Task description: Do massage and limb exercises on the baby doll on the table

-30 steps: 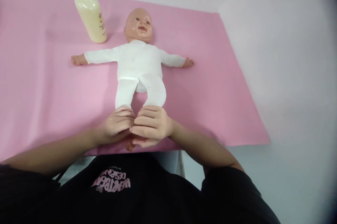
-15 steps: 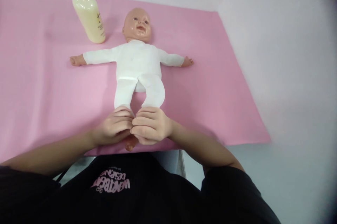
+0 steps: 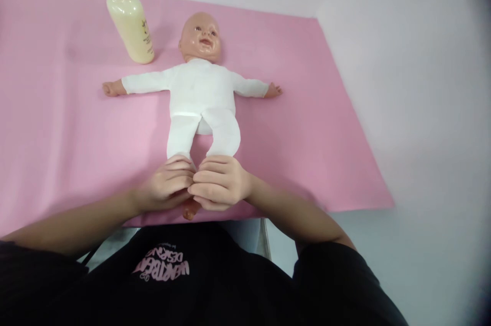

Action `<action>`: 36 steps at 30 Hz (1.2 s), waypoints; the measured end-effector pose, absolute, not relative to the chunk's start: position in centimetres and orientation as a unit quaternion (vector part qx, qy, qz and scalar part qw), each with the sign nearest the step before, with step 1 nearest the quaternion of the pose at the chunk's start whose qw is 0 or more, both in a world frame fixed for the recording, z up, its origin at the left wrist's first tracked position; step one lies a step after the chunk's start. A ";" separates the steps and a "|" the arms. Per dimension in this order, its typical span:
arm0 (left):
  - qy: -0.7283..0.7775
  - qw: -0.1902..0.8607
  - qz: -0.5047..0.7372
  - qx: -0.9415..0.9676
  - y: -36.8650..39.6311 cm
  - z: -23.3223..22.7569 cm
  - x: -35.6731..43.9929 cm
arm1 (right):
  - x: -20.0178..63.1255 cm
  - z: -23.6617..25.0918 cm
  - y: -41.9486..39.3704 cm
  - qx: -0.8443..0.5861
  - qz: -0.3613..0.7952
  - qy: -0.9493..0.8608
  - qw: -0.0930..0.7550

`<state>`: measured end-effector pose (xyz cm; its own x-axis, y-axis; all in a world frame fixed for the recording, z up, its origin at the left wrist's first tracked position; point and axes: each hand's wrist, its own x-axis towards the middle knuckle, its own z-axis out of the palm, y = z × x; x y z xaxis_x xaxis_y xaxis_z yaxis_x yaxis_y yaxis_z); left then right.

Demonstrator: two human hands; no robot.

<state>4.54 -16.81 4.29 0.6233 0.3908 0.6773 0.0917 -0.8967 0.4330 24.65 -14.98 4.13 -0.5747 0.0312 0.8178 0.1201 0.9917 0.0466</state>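
A baby doll [image 3: 201, 86] with a white cloth body lies on its back, arms stretched out to both sides and head away from me. My left hand [image 3: 169, 183] is closed around the doll's lower leg on the left. My right hand [image 3: 220, 183] is closed around the other lower leg, its fingertips touching my left fingers. Both lower legs are mostly covered by my hands. One doll foot [image 3: 191, 209] pokes out below them, near the front edge; the other foot is hidden.
Under the doll spreads a pink sheet [image 3: 299, 137] over the table. A pale yellow pump bottle [image 3: 132, 27] stands at the back left, beside the doll's head. White wall [image 3: 414, 86] borders the table at the back and right.
Almost nothing differs. Both hands stay on the doll's legs, with only a very slight shift of the right fingers.
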 end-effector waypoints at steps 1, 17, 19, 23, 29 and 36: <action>0.137 0.183 0.411 0.883 -16.8 4.3 4.5 | 24.7 4.2 -15.0 -0.038 -0.042 -0.884 0.463; 0.133 0.197 0.395 0.887 -16.8 4.2 4.4 | 24.7 4.3 -15.0 -0.022 -0.016 -0.884 0.468; 0.141 0.204 0.395 0.885 -16.8 4.2 4.3 | 24.6 4.1 -14.9 -0.022 -0.023 -0.878 0.478; 0.149 0.213 0.393 0.882 -16.9 4.2 4.3 | 24.4 3.9 -14.8 -0.020 -0.029 -0.866 0.498; 0.154 0.205 0.389 0.885 -16.9 4.3 4.4 | 24.7 4.5 -14.9 -0.016 -0.013 -0.879 0.477; 0.176 0.166 0.357 0.902 -17.1 4.2 3.9 | 24.5 4.1 -14.9 -0.010 -0.025 -0.869 0.495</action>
